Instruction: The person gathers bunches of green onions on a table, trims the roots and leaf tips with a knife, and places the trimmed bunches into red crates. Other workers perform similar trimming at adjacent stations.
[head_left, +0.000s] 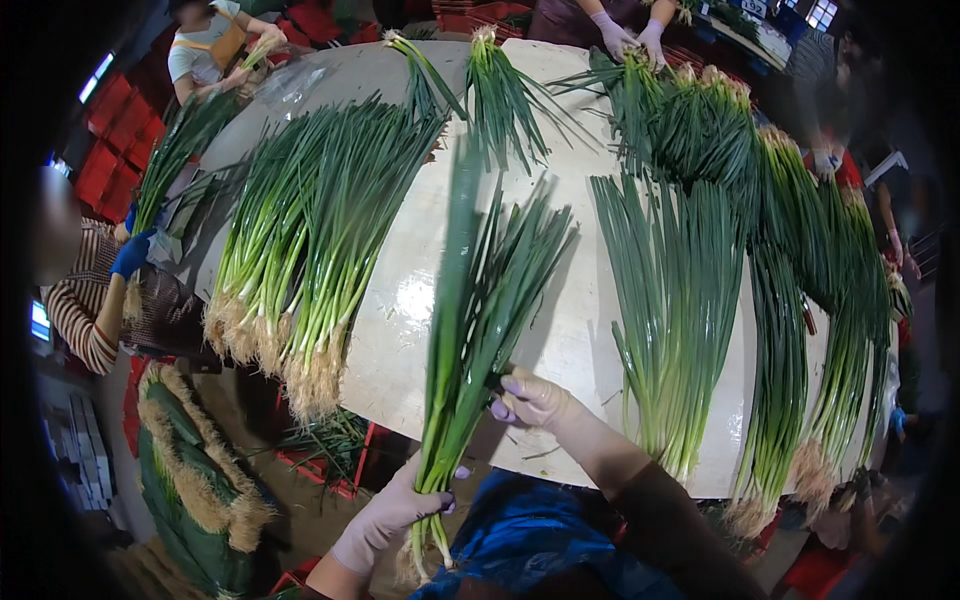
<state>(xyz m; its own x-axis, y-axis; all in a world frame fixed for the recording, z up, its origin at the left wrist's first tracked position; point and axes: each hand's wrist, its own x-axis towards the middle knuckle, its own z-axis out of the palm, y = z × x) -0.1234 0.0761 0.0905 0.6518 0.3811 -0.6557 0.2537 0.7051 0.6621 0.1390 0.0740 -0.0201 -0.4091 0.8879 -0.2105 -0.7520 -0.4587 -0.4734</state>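
My left hand (390, 510), in a thin pale glove, grips a bunch of green onions (450, 420) by the white stems, roots hanging below the fist. Its leaves point away over the white table (397, 330). My right hand (529, 401), gloved alike, is at the bunch's right side with fingers bent; a small dark thing shows at the fingertips, too unclear to name. Whether that hand grips a leaf cannot be told. To the left lies a wide pile of green onions (300, 240), roots toward me; to the right lies another bunch (675, 322).
Green onion piles (776, 375) cover the table's right side. A co-worker's blue-gloved hands (135, 251) hold onions at left; another's gloved hands (634, 45) work at the far edge. Below left are a red crate (360, 465) with leaf scraps and bundled onions (195, 480).
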